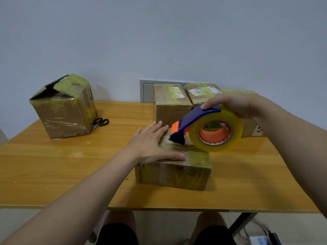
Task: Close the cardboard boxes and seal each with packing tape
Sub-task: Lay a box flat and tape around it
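Note:
A low cardboard box (177, 172), wrapped in yellowish tape, lies closed in the middle of the wooden table (70, 165). My left hand (152, 144) presses flat on its top, fingers straight. My right hand (237, 105) grips a blue and orange tape dispenser (194, 124) holding a large roll of clear tape (215, 131). The dispenser's nose touches the box top just right of my left fingers. A taller box (63, 110) stands at the far left with its top flaps partly open.
Black scissors (100, 122) lie beside the tall box. Two taped boxes with labels (169, 103) (203, 92) stand against the wall behind the dispenser, and a further box (249, 128) shows behind my right wrist. A power strip and cables (263, 239) lie on the floor.

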